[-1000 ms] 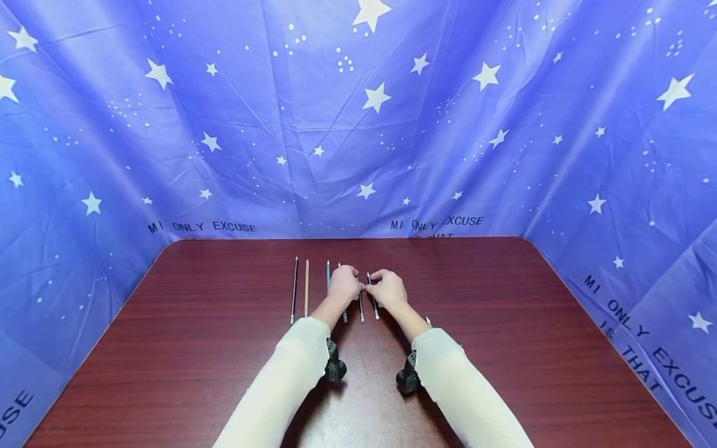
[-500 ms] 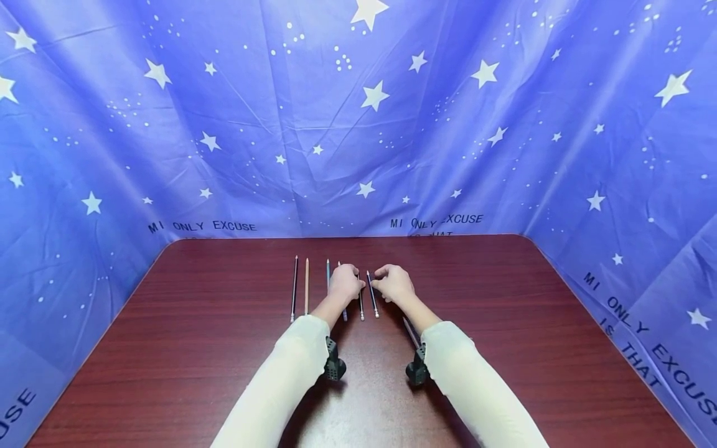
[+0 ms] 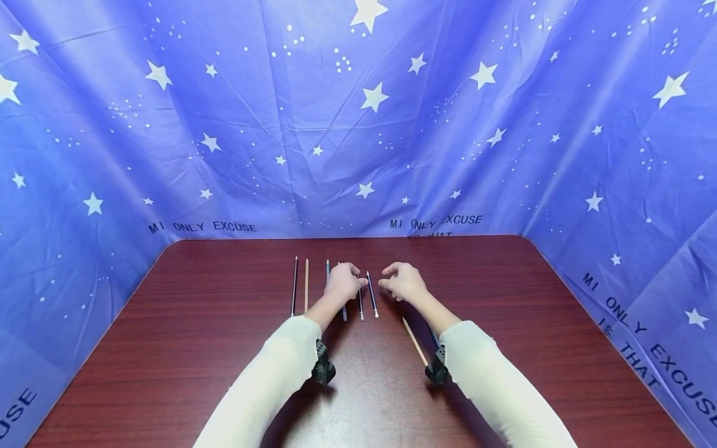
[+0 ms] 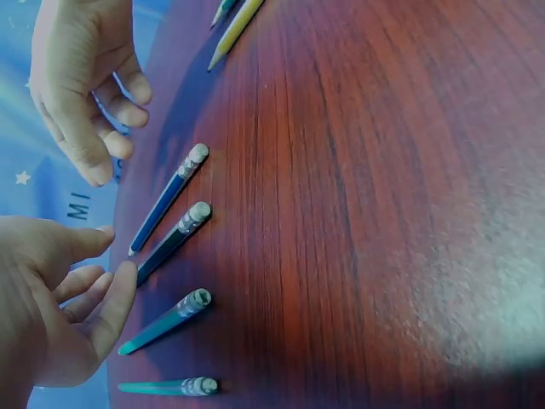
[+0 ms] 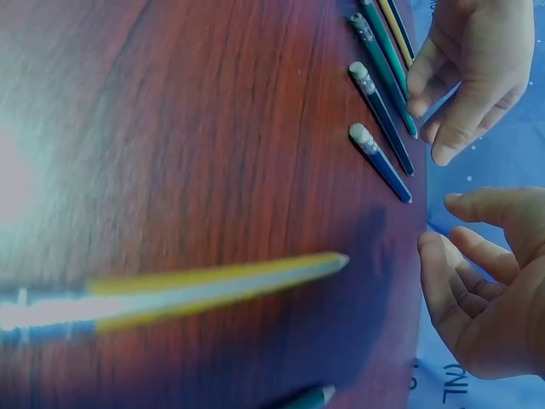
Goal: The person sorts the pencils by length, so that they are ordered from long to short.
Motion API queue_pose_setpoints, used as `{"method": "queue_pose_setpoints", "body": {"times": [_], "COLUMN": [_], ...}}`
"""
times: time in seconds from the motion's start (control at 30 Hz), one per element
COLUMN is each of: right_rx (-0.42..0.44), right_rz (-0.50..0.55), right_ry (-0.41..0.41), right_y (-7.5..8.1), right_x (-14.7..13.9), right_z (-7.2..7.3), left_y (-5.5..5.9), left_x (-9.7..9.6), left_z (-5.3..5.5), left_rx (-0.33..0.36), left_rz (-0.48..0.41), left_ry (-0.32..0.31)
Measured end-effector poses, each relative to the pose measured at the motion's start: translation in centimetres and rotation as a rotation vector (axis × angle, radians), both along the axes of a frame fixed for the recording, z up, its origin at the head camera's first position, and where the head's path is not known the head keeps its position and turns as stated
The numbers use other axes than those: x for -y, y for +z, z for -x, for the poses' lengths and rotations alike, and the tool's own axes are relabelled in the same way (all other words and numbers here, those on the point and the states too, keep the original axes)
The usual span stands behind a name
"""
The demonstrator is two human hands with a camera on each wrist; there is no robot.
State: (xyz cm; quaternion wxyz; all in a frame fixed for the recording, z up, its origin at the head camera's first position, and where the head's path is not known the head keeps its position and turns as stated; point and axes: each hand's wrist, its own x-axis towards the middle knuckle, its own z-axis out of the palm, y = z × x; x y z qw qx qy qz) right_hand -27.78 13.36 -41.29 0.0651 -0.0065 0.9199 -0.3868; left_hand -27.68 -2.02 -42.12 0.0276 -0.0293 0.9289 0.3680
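In the head view my left hand [image 3: 343, 284] hovers over a row of pencils, covering parts of some. Its fingers are loosely bent and apart, with nothing held. A dark pencil [image 4: 174, 240] has its tip behind the fingers in the left wrist view; whether they touch cannot be seen. Beside it lies a blue pencil [image 3: 372, 295], eraser toward me. Two green pencils [image 4: 166, 322] lie farther left. My right hand [image 3: 406, 283] is just right of the blue pencil, apart from it, fingers loosely curved around nothing.
At the row's left lie a dark pencil [image 3: 294, 283] and a tan pencil [image 3: 306, 283]. Near the right sleeve rest a yellow pencil [image 3: 415, 341] and a green pencil [image 5: 311, 398], partly hidden. The brown table [image 3: 168, 361] meets a starry blue curtain [image 3: 336, 124].
My right hand has let go of the blue pencil and moved right, away from it. The left hand has barely shifted. The yellow pencil near the right sleeve has come into fuller view.
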Motion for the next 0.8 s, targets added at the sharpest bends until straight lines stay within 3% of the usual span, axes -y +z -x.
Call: {"method": "queue_pose_setpoints", "body": {"times": [0.23, 0.5, 0.8], "right_rx": [-0.016, -0.02, -0.008], "right_rz": [-0.022, -0.045, -0.063], "right_ry": [0.041, 0.086, 0.134], "right_y": [0.9, 1.7, 1.6], "right_x": [-1.4, -3.3, -5.5], "right_z": [-0.7, -1.9, -3.2], "left_y": [0.5, 0.9, 0.8], "left_x": [-0.1, -1.2, -2.8], "left_z": [-1.4, -3.4, -6.1], "left_rx": [-0.032, 0.049, 0.097], "left_rz": [-0.07, -0.223, -0.281], "left_ry": [-0.071, -0.139, -0.228]}}
